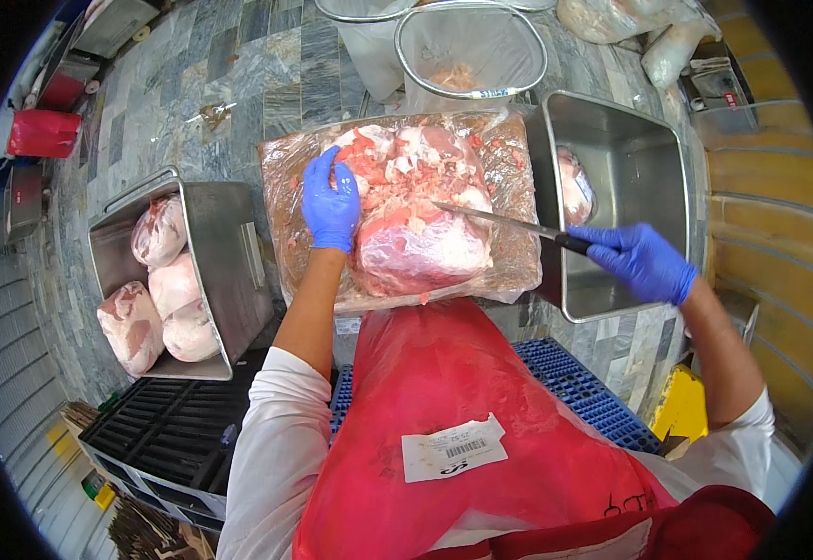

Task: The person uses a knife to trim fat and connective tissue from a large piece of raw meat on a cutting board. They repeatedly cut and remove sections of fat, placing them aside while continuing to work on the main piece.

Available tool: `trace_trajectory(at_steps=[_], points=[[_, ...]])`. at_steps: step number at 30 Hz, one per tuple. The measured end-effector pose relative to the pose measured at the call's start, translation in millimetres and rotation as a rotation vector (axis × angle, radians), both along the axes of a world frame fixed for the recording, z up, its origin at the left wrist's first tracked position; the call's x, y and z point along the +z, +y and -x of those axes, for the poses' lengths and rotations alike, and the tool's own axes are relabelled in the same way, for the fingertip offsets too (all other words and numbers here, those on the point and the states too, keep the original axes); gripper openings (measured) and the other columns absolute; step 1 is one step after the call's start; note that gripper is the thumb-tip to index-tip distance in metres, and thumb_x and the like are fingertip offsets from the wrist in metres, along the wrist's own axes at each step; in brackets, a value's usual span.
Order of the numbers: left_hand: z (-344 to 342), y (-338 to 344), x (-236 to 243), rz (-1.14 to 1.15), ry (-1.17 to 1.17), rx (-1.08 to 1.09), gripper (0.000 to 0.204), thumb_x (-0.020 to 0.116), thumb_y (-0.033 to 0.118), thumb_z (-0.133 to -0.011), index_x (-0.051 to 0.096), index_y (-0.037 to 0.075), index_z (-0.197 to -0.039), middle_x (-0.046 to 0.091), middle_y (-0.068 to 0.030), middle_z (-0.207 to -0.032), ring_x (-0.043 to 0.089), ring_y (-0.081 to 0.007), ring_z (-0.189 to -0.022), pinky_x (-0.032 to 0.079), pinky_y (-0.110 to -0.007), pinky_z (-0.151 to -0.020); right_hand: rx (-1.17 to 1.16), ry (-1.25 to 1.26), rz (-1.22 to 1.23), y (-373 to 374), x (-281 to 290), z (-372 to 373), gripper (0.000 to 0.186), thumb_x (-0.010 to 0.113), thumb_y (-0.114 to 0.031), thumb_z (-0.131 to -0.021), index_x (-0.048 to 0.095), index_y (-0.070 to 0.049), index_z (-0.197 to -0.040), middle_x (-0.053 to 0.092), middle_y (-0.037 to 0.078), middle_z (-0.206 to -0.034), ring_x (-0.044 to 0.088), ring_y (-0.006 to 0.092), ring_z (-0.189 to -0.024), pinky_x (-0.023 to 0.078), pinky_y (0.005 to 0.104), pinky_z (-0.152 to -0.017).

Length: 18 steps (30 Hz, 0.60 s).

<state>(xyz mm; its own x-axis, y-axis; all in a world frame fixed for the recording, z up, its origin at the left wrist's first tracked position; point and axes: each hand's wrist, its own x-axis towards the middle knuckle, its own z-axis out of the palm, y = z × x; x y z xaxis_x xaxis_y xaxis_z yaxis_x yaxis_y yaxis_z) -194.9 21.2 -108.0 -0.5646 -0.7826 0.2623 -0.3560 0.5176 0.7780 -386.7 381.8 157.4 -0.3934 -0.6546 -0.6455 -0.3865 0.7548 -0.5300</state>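
A large piece of raw meat (pixel 423 250), pink with white fat and ragged trimmed bits on its far part, lies on a brown block wrapped in clear film (pixel 509 205). My left hand (pixel 330 201), in a blue glove, presses against the meat's left side, fingers curled at its edge; some fingertips are hidden. In my right hand (pixel 644 263), also gloved in blue, is the black handle of a long knife (pixel 509 221). Its blade points left, and the tip reaches the middle of the meat.
At left, a tilted steel tub (pixel 215 280) holds several large pieces of meat. Another steel tub (pixel 621 103), on the right, has one wrapped piece (pixel 574 191) inside. Beyond the block stand lined bins (pixel 470 47). A blue plastic pallet (pixel 574 387) and a black pallet stack (pixel 164 420) lie nearby.
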Motion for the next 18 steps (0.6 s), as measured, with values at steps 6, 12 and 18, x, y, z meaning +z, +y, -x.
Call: trace_trajectory(at_steps=[6,12,18], points=[[1.6,-0.6,-6.1,-0.09,0.062,0.002,0.031,0.066,0.019,-0.098,0.073,0.01,-0.127,0.069,-0.0182,-0.127,0.067,-0.0353,-0.119,0.053,-0.043,-0.103,0.258,-0.094,-0.094,-60.1,14.4,67.3,0.039,0.062,-0.03,-0.106,0.069,-0.012,-0.139,0.056,0.011,-0.068,0.045,0.0099,-0.066,0.05,0.0322,-0.067],[-1.0,-2.1,-5.7,-0.008,0.054,-0.019,0.032,0.066,0.018,-0.098,0.072,0.01,-0.128,0.069,-0.0175,-0.128,0.065,-0.0362,-0.122,0.052,-0.044,-0.105,0.277,-0.116,-0.212,-105.8,22.7,85.4,0.039,0.065,-0.027,-0.103,0.069,-0.012,-0.14,0.067,0.003,-0.073,0.049,0.0098,-0.065,0.049,0.0322,-0.062],[-3.8,3.0,1.1,-0.014,0.045,0.007,0.04,0.074,0.022,-0.093,0.07,0.006,-0.13,0.067,-0.0222,-0.129,0.063,-0.0392,-0.123,0.05,-0.046,-0.106,0.12,0.089,-0.319,-121.3,82.8,-5.1,0.038,0.067,-0.021,-0.102,0.069,-0.013,-0.139,0.06,0.015,-0.07,0.052,0.0151,-0.06,0.05,0.0349,-0.062]])
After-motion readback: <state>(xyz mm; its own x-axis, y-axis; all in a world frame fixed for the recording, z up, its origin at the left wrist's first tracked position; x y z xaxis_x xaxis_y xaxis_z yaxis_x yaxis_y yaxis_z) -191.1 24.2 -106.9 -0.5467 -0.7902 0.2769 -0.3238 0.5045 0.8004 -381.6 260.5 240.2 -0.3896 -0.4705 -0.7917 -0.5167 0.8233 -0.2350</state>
